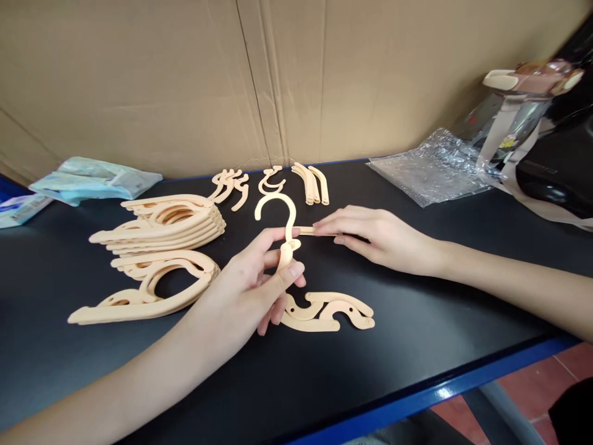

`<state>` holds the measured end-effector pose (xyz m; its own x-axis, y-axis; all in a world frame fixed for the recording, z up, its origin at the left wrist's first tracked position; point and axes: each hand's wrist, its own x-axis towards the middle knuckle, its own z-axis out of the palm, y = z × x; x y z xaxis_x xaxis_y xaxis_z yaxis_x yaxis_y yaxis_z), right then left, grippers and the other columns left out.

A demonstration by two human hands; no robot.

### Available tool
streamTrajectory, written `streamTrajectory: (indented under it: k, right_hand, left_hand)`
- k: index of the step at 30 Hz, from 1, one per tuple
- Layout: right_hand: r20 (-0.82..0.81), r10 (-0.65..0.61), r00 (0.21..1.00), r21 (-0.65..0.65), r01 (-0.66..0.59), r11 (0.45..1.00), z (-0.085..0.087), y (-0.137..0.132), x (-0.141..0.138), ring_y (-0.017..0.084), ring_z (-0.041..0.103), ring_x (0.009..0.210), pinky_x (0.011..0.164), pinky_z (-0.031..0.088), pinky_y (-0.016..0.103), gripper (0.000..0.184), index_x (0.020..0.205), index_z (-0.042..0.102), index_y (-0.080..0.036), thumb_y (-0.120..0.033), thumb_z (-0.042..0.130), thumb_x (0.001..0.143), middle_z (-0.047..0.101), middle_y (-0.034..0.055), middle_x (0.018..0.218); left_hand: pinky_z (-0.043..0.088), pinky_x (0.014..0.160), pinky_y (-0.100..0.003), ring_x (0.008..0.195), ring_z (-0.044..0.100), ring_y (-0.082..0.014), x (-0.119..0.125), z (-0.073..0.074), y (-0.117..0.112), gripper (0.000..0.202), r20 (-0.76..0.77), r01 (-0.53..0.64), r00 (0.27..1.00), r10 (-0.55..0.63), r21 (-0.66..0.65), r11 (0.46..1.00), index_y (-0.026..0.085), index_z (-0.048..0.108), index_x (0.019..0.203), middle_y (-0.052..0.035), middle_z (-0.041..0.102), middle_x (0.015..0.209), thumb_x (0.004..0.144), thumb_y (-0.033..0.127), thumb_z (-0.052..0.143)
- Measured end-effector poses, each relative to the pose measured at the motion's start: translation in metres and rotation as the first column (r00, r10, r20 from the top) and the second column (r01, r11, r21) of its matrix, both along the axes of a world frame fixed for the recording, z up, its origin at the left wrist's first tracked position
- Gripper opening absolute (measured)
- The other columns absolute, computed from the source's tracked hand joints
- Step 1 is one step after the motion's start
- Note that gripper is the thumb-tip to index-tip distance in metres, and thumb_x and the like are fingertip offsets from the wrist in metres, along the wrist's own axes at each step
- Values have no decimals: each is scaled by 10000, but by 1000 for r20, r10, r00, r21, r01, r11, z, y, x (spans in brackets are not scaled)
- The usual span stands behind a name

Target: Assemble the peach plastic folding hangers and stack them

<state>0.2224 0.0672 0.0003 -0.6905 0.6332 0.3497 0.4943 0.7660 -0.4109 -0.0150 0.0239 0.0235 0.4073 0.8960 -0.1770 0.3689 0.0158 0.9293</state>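
My left hand [259, 278] pinches a cream plastic folding hanger [290, 216] near the base of its hook, so the hook stands up above my fingers. My right hand [365, 235] is closed on a thin arm of the same hanger, stretching to the right of the hook. Just below my hands, several loose curved hanger pieces [319, 315] lie flat on the black table, partly covered by my left fingers. Two stacks of hanger pieces sit left of my left hand: a taller one [185, 232] behind and a lower one [152, 303] in front.
Small hook parts [229, 185], curved hooks [271, 180] and several short bars [311, 184] lie along the table's back edge. Blue-white packets [92, 179] are at back left. Clear plastic film [430, 167] and a strapped bottle [519, 117] stand at right. Cardboard [185, 80] rises behind.
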Motion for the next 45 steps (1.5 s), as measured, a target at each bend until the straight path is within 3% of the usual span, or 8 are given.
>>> streamTrajectory:
  k: [5, 10, 13, 17, 25, 30, 36, 45]
  right_hand:
    - [178, -125, 976, 178, 93, 980, 6, -3, 2, 217, 611, 917, 825, 473, 371, 346, 1115, 644, -160, -40, 441, 861, 675, 67, 1003]
    - [242, -203, 949, 307, 123, 944, 5, -5, 1, 227, 602, 880, 779, 447, 376, 282, 1125, 658, -144, -339, 545, 956, 663, 83, 1001]
    - [252, -189, 949, 292, 111, 950, 2, -3, 0, 212, 592, 885, 789, 455, 358, 259, 1050, 679, -158, -321, 486, 990, 643, 88, 1012]
    - [213, -163, 963, 147, 133, 980, 5, 1, 5, 205, 578, 874, 801, 464, 349, 288, 990, 640, -146, -263, 378, 1020, 608, 102, 983]
    - [173, -71, 982, -37, 78, 996, 15, 4, 12, 142, 481, 668, 649, 359, 287, 336, 779, 493, -191, -342, 332, 1032, 521, 11, 744]
    - [229, -84, 970, 8, 85, 996, 15, -1, 9, 117, 445, 571, 592, 288, 276, 448, 669, 513, -187, -520, 468, 964, 483, -28, 606]
    - [272, -64, 960, 153, 23, 988, 13, -2, 7, 142, 455, 605, 650, 304, 289, 427, 699, 549, -190, -512, 461, 965, 534, -3, 622]
    - [237, -2, 971, 168, -39, 985, 15, -3, 4, 130, 437, 606, 721, 293, 319, 400, 694, 523, -184, -484, 497, 958, 512, -25, 621]
  left_hand:
    - [455, 376, -163, 493, 524, -70, 0, -3, 7, 279, 228, -122, 960, 161, -176, 977, 199, 520, 1174, 13, 595, 823, 922, 312, 560]
    - [528, 450, -162, 656, 629, -114, -2, -5, 9, 189, 279, -195, 928, 249, -205, 959, 178, 622, 1060, -33, 653, 896, 934, 309, 569]
    - [571, 495, -183, 760, 667, -146, -5, -8, 10, 178, 287, -203, 922, 260, -211, 956, 190, 655, 1033, -50, 674, 983, 913, 313, 609]
    - [620, 619, -237, 842, 694, -168, -10, -11, 10, 189, 271, -210, 925, 268, -226, 951, 237, 684, 1026, -44, 692, 1068, 893, 364, 641]
    - [594, 640, -240, 632, 698, -134, -12, -6, 10, 121, 184, -135, 969, 167, -172, 976, 231, 688, 916, 32, 665, 782, 845, 329, 679]
    - [587, 615, -245, 649, 703, -155, -11, -6, 10, 239, 169, -120, 975, 145, -152, 981, 249, 713, 973, 16, 681, 733, 870, 451, 638]
    - [569, 633, -227, 710, 666, -142, -12, -6, 11, 155, 134, -69, 987, 88, -139, 988, 256, 764, 862, -6, 712, 781, 847, 389, 687]
    - [544, 594, -180, 689, 623, -112, -9, -7, 9, 144, 161, -52, 983, 86, -202, 978, 246, 776, 837, -8, 699, 791, 818, 377, 720]
